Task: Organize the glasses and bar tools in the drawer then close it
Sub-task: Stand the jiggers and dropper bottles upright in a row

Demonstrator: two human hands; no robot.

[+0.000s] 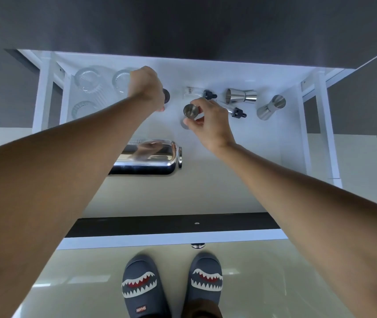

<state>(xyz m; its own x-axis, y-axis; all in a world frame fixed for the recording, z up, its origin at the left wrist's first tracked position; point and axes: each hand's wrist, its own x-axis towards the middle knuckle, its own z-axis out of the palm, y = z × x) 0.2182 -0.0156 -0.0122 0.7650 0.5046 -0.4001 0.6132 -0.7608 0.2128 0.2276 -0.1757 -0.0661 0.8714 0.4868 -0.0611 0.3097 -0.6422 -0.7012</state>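
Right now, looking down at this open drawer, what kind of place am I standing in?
Probably a home kitchen or bar cabinet: an open white drawer holds clear ribbed glasses, steel double-ended jiggers and a shiny metal tray, and shark-print slippers stand on a glossy floor.

A glossy pale cream floor [240, 294] reflects soft patches of light. Dark grey-brown cabinet fronts [183, 26] fill the top of the view and both sides. Bright white light washes along the cabinet's lower edge.
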